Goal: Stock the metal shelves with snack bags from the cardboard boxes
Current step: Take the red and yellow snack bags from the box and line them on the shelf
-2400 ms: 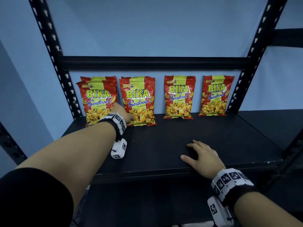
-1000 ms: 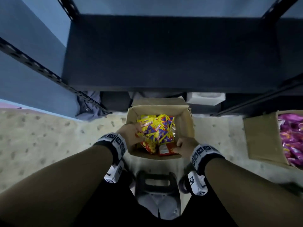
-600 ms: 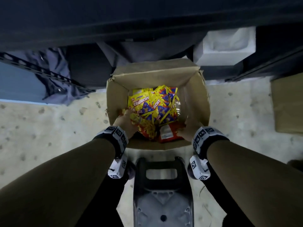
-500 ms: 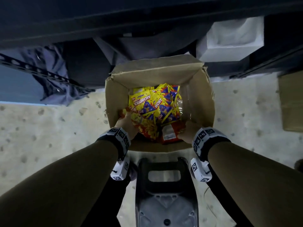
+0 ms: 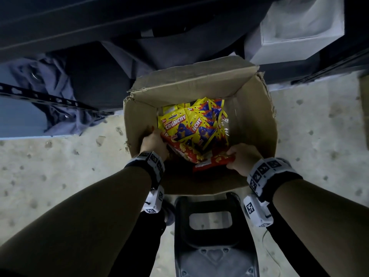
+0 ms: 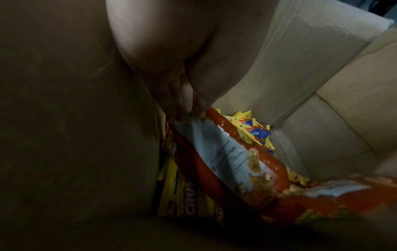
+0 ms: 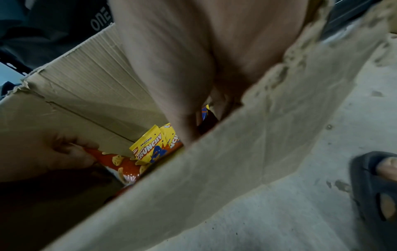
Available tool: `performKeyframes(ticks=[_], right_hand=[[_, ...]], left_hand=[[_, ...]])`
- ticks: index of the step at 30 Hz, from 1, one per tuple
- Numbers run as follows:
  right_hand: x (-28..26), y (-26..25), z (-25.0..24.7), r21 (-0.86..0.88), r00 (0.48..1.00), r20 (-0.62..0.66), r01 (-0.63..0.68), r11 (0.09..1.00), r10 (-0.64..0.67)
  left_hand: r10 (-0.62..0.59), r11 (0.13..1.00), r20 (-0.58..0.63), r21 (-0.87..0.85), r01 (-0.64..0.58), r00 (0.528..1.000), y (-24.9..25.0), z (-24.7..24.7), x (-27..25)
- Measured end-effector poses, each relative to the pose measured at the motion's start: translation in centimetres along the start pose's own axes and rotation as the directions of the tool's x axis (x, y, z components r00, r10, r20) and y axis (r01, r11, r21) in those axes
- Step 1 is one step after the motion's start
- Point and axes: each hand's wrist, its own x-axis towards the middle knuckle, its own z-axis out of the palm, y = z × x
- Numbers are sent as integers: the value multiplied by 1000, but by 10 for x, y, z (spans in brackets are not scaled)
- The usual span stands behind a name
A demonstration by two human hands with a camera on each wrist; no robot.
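Observation:
An open cardboard box (image 5: 257, 124) stands on the floor below me, holding several yellow Crunchy bags (image 5: 179, 126) on top of red snack bags. My left hand (image 5: 157, 134) is inside at the box's left wall and grips the edge of a red snack bag (image 5: 185, 151). In the left wrist view its fingers (image 6: 182, 95) pinch that red bag (image 6: 232, 158) at its top. My right hand (image 5: 231, 158), at the near right, grips a second red bag (image 5: 211, 163). The box wall (image 7: 214, 169) hides most of the right hand's fingers in the right wrist view.
The dark metal shelf (image 5: 99, 27) overhangs the box's far side. Under it lie a white foam block (image 5: 299, 27) and a grey cloth (image 5: 50, 76). A black plastic stool (image 5: 213, 236) stands just behind the box. My sandalled foot (image 7: 376, 178) rests on the concrete floor.
The view dropped from the shelf with its row of red Bika bags to the box on the floor. Both hands left the shelf, went into the box and took hold of red bags.

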Motion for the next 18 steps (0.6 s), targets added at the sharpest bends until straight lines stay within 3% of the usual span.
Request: performKeyframes(ticks=[6,10,18], right_hand=[[7,5,-4,87,995,-87,49,995,-41],[-3,5,-11,112,988,-130,92,989,-78],[-69,-7,-49,172,972,-205,155,973,-119]], left_hand=[[89,975,82,198,-104,993,6,-17,17],[143,966,120,201,-165,982,10,-25,7],[312,903,19,304,-303,950,33,-79,-70]])
